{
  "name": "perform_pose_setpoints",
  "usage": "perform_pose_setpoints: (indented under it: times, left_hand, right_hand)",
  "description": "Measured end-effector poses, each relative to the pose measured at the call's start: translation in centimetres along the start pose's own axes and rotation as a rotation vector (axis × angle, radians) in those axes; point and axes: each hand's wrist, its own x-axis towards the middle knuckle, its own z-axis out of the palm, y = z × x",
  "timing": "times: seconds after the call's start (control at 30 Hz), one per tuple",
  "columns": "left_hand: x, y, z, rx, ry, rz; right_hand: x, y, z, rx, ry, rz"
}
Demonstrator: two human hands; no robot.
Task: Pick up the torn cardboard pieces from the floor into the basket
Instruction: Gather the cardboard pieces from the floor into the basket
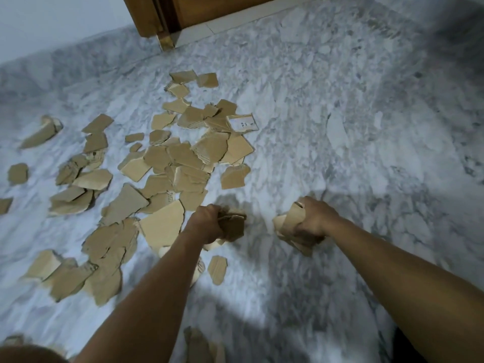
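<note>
Nearest us, our two bare forearms [146, 297] stretch out over the floor. We clench our left hand [207, 221] round a shadowed wad of cardboard [233, 224], fingers curled tight about it. Our right hand [314, 218] grips a paler wad [288, 221] that sticks out to the left of the knuckles. Under both lies a grey-white marble floor [340, 127]. Most torn cardboard pieces [183, 158] lie scattered and overlapping ahead and to our left. Beyond them we see a wooden door [209, 9] and a white wall [39, 22].

cardboard pieces [167, 163]: tan-brown, one I see with a white label
floor [340, 127]: grey-white marble veining
door [209, 9]: brown wood
</note>
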Motion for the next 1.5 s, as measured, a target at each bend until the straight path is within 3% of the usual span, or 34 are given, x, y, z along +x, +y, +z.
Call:
perform_pose_setpoints:
  times: [0.27, 0.47, 0.7, 0.97, 1.17, 1.5]
  left_hand:
    - [-0.9, -0.6, -1.6, -0.042, -0.072, 0.047]
    - [-4.4, -2.8, -3.0, 0.131, -0.378, 0.096]
    - [-7.1, -3.6, 2.6, 0.130, -0.217, 0.112]
    - [-5.7, -3.5, 3.2, 0.228, -0.176, 0.142]
    - [-6.3, -3.4, 3.3, 0.205, -0.004, 0.278]
    - [-5.1, -0.9, 2.5, 0.448, -0.073, 0.314]
  right_hand:
    - [-0.7, 1.2, 0.9, 0.190, 0.025, -0.009]
    - [-1.6, 0.5, -0.3, 0.200, -0.046, -0.073]
    - [-1.8, 0.2, 0.8, 0.122, -0.036, -0.088]
    - [-1.6, 0.2, 2.2, 0.034, 0.037, -0.126]
    - [-1.1, -0.8, 1.1, 0.037, -0.018, -0.122]
    - [-2.5, -2.5, 1.9, -0.080, -0.009, -0.303]
